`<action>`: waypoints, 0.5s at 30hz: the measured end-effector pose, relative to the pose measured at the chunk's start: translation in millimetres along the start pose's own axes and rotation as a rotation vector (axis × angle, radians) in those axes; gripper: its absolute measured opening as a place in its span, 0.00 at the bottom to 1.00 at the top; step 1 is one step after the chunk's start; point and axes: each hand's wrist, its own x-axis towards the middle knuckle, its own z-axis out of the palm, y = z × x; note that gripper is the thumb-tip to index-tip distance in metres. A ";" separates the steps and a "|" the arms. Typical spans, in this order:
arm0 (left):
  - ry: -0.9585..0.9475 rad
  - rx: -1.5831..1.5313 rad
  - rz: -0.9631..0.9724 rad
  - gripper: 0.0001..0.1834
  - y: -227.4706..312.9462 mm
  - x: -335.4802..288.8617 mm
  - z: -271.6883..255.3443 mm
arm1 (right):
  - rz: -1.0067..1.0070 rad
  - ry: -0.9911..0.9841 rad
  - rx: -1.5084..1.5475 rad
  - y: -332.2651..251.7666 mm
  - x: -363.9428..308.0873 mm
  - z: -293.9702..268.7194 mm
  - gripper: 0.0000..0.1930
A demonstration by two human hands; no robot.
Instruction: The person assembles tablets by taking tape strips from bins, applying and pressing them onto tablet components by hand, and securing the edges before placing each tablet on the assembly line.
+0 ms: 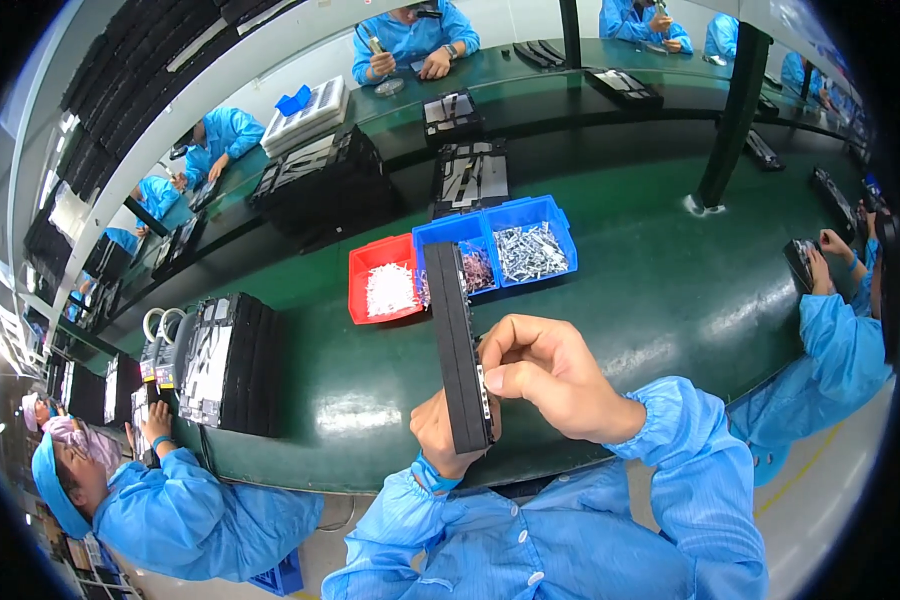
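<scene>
My left hand (433,436) is wrapped round the lower end of a long black tray (452,350), held up on edge above the green bench. Along the tray's right side runs a row of small white and metallic parts (483,395). My right hand (562,385) is closed in a pinch against that side, thumb and forefinger together; whatever lies between the fingertips is too small to make out. Just behind the tray, a red bin (357,290) holds small white pieces (390,288). Beside it, blue bins (567,235) contain pinkish pieces (478,268) and silvery pieces (530,252), partly hidden by the tray.
Stacks of black trays stand at the left (232,365) and far left (320,185). More trays (470,175) lie on a dark conveyor behind the bins. A dark post (735,120) rises from the bench (660,290). Co-workers in blue sit at both sides and across.
</scene>
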 end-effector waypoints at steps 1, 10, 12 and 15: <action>-0.001 -0.006 -0.002 0.08 0.5 -0.4 0.0 | 0.000 0.000 -0.001 -0.1 -0.2 -0.2 0.03; -0.069 0.026 0.063 0.21 -6.7 -6.9 -5.1 | 0.052 -0.016 -0.061 -6.1 4.3 -1.2 0.03; -0.088 0.014 0.084 0.24 -5.5 -2.6 -6.3 | 0.038 -0.014 -0.032 -3.8 4.9 -2.9 0.03; -0.107 -0.021 0.107 0.29 -4.8 1.6 -5.9 | 0.073 0.034 0.040 -8.7 1.9 3.2 0.09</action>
